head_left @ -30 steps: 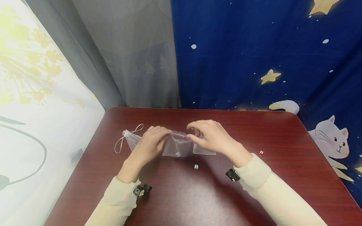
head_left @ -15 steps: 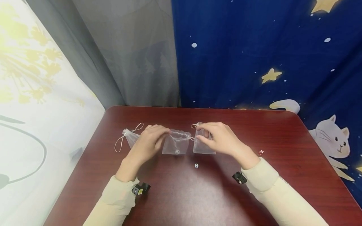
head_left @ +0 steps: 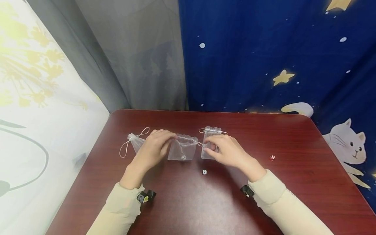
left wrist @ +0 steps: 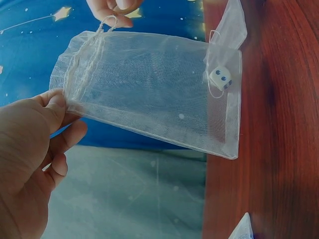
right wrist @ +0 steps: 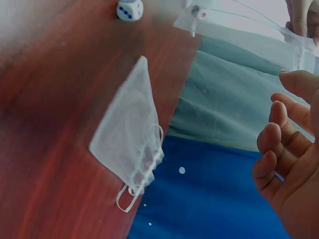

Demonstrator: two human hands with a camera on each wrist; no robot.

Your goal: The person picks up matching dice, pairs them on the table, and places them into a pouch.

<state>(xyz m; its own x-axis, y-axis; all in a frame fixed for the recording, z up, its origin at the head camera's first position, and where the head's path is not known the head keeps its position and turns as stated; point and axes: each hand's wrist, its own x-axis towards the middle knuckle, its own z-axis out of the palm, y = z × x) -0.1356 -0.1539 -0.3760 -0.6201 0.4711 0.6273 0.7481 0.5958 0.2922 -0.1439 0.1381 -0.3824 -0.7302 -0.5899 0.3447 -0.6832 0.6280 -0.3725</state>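
My left hand (head_left: pixel 157 143) pinches the top left edge of a sheer white drawstring pouch (head_left: pixel 179 150) between thumb and fingers. The pouch hangs with its mouth up, and a white die (head_left: pixel 183 157) shows at its bottom. Its cord loop sticks out at the right. To the right is my right hand (head_left: pixel 224 148), fingers loosely bent and holding nothing, over a second pouch (head_left: pixel 208 138) that lies flat. In the right wrist view this flat pouch (right wrist: pixel 127 129) is fully visible on the table. Another white die (head_left: pixel 204 172) lies nearer me.
A third pouch (head_left: pixel 135 142), its neck drawn together and cord loops spread, lies at the left, partly behind my left hand. A red die (head_left: pixel 272 158) sits off to the right on the dark red table (head_left: pixel 293 195). Curtains (head_left: pixel 249 65) hang behind the far edge.
My right hand has left the right end of the held pouch's mouth and moved right and then toward me, uncovering the flat pouch's top. The left hand keeps its pinch, nearly still.
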